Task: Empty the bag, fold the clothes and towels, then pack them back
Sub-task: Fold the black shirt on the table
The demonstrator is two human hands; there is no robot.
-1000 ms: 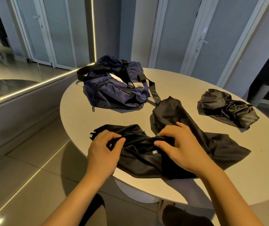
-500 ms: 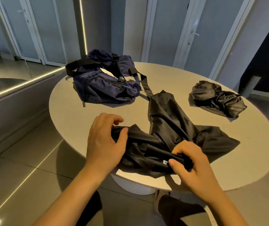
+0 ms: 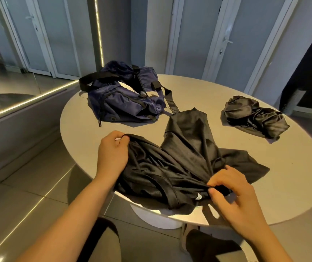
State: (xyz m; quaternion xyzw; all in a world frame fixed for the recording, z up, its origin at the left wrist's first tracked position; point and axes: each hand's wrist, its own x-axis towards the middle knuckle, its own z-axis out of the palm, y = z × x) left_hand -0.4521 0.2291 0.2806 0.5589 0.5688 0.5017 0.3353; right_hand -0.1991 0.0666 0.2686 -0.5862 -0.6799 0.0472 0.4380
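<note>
Likely a home room: round table (image 3: 208, 91), tiled floor (image 3: 28, 186), white doors (image 3: 194, 35).

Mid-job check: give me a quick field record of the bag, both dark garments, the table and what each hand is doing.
surface: round pale table
bag: navy bag, far left, slumped, straps loose
in work: black garment, unfolded, overhanging the near edge
left hand: grips its left edge
right hand: pinches its near edge beside a white tag
waiting: crumpled black pile, far right, untouched
</note>
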